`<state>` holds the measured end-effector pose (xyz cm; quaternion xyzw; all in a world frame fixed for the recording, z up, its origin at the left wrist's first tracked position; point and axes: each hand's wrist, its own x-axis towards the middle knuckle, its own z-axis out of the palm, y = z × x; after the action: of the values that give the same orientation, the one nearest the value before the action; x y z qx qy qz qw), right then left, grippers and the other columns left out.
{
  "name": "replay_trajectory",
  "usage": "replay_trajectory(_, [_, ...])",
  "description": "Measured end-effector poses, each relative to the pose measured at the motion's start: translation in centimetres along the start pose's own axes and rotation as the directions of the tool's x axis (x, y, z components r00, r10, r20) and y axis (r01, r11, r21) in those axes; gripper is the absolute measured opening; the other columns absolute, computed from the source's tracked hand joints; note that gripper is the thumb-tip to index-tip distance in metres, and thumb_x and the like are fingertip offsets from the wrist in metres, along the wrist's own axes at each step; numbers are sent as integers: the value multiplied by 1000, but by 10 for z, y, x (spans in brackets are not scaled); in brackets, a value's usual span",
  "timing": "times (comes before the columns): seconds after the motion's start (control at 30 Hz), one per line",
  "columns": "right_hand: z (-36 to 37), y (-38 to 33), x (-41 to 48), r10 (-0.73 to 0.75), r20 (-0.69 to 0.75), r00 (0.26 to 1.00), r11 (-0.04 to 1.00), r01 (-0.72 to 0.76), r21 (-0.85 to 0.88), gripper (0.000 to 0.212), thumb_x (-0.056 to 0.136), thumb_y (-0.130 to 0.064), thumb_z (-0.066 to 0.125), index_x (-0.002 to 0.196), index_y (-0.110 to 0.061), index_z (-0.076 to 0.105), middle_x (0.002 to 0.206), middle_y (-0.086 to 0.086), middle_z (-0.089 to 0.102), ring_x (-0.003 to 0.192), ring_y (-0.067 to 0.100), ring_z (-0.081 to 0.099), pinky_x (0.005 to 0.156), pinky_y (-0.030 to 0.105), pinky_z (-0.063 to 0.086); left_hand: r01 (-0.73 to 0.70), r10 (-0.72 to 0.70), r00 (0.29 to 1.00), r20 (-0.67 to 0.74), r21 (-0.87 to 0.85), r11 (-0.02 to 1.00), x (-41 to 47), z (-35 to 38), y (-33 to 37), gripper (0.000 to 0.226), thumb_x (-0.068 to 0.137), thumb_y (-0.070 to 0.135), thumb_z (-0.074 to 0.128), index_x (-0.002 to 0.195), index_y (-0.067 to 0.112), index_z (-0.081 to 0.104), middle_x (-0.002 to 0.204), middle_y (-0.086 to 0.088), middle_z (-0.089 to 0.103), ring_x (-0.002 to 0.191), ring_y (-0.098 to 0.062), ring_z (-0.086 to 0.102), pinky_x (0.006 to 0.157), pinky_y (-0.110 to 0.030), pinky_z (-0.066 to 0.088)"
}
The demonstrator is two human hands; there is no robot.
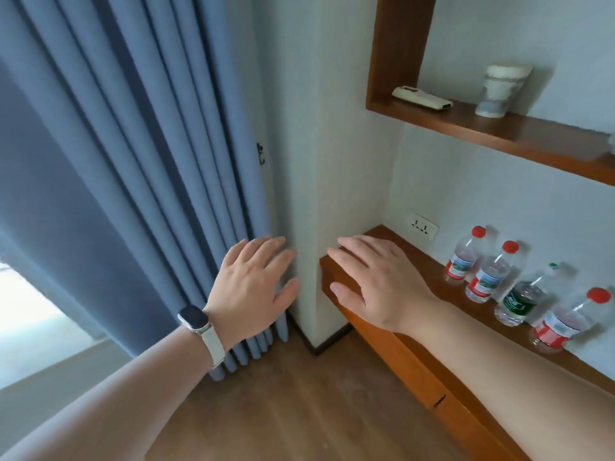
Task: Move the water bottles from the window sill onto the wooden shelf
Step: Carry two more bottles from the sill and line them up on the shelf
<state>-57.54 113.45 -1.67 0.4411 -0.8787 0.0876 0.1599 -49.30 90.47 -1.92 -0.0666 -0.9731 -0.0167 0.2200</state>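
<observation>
Water bottles are off to the right of both hands, and neither hand has hold of one. Left hand is flat with the fingers spread, in front of the wall corner right where the blue curtain ends. There's one smartwatch with a pale strap on that wrist. Right hand is spread too and holds nothing, palm down over the left end of the wooden shelf. Can't tell if it's actually touching the wood.

Further along that shelf, four bottles stand in a row by the wall, close together. Three have red caps, and one green-label bottle sits third from the left. One double wall socket is just above the shelf, near the row's left end.

Higher up, the upper shelf carries two things: one white remote lying flat and one pale cup standing upright, a bit apart. Wooden floor below, bright window at far left.
</observation>
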Motion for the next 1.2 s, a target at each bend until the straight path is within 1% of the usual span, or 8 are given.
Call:
replay_trajectory(0.2, [22,-107,71,-165,-12,986,986,165,31,53,96,-45,49,135,-9,56,135,13,56,125,32,49,97,48,44,151,-150,987,-48,7,989,-78,-29,-96,48,93,46,52,127,15,64,132,-7,62,126,-31,53,105,-52,39])
replay_trajectory(0.4, [58,-219,131,-303,-65,951,943,309,121,52,93,-42,50,129,-7,61,129,15,60,120,34,54,95,49,45,346,-343,937,-62,45,937,-166,-66,-177,48,93,47,48,126,15,64,134,-7,61,127,-32,52,106,-52,38])
replay_trajectory(0.6, [85,-316,172,-402,-92,911,885,413,216,52,92,-44,49,128,-10,62,129,14,60,119,34,55,97,47,43,525,-519,851,-80,118,843,-255,-101,-229,45,93,44,53,127,16,64,134,-8,61,127,-32,53,107,-50,37])
replay_trajectory(0.8, [99,-391,208,-530,-83,844,803,531,271,52,91,-45,45,128,-11,61,130,12,58,120,33,52,97,49,41,675,-663,738,-126,172,718,-321,-130,-262,49,94,47,48,131,17,61,138,-8,59,130,-32,50,108,-50,34])
replay_trajectory(0.9, [104,-417,223,-561,-63,825,774,550,314,54,92,-46,44,130,-11,60,133,13,57,122,35,52,99,51,38,721,-708,692,-140,188,667,-343,-136,-272,49,94,47,48,131,18,60,139,-8,58,130,-31,50,109,-50,34])
replay_trajectory(1.0, [116,-442,242,-609,-51,792,737,588,334,50,94,-41,54,135,-13,55,140,11,52,128,32,46,103,51,33,763,-755,642,-133,207,612,-361,-139,-287,50,94,49,46,132,19,59,140,-7,57,131,-31,48,110,-50,33])
replay_trajectory(1.1, [131,-461,262,-645,-34,763,704,611,362,51,95,-41,55,139,-16,51,145,9,47,132,29,39,106,48,26,794,-787,600,-143,226,564,-370,-141,-305,50,94,49,46,131,20,59,139,-6,57,131,-29,47,110,-49,30])
replay_trajectory(1.2, [149,-477,290,-670,-36,741,678,631,377,51,94,-42,55,139,-16,51,145,9,46,132,29,39,106,48,27,813,-807,570,-157,250,526,-373,-141,-329,49,94,49,45,131,20,58,139,-6,57,130,-28,47,110,-44,26])
